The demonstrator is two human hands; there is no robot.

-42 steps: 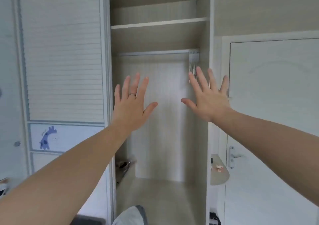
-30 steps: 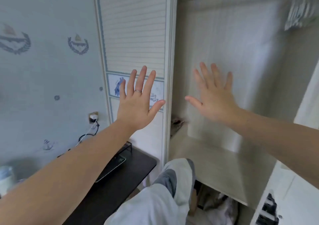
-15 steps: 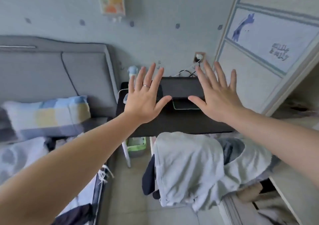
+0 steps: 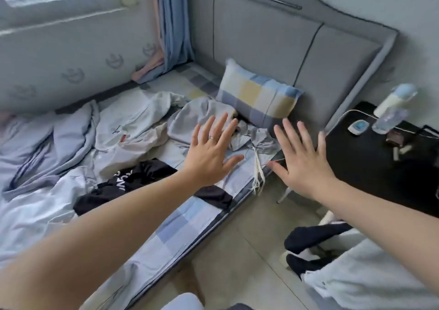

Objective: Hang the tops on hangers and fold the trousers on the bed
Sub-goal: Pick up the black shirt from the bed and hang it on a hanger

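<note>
Several garments lie rumpled on the bed (image 4: 180,224). A grey drawstring piece (image 4: 202,117) is bunched by the pillow. To its left lies a pale top (image 4: 128,131), with a black garment with white lettering (image 4: 133,179) nearer the bed's edge. My left hand (image 4: 211,153) hovers over the grey piece, fingers spread, a ring on one finger, holding nothing. Fingers apart and nothing in it, my right hand (image 4: 301,164) is raised over the gap between bed and nightstand. No hangers are in view.
A checked pillow (image 4: 256,96) leans on the grey headboard (image 4: 285,36). A black nightstand (image 4: 380,162) at right carries a bottle (image 4: 392,112) and small items. More clothes (image 4: 356,269) are heaped at lower right over tiled floor (image 4: 237,243). A light quilt (image 4: 35,148) covers the bed's left.
The view has swung from the open wardrobe left and down, past the nightstand, to the bed. Both hands stay raised and spread, holding nothing throughout.
</note>
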